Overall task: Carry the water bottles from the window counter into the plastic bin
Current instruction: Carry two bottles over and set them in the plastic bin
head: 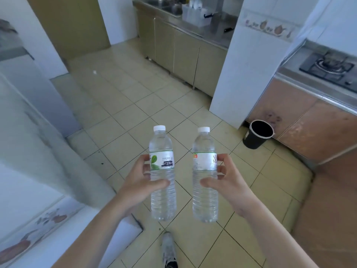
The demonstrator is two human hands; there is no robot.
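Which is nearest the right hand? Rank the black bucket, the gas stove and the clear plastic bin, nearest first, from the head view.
From the right hand:
1. Black bucket, on the floor to its right.
2. Gas stove, on the right counter, farther up.
3. Clear plastic bin, on the far steel counter ahead.

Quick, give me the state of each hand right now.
Left hand: grips the clear plastic water bottle with the green-leaf label.
Right hand: grips the clear plastic water bottle with the white label.

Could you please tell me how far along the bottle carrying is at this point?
Midway. The left hand grips one water bottle and the right hand another, both upright over the tiled floor. The clear plastic bin on the far counter already holds bottles. Left: walk over and put these in.
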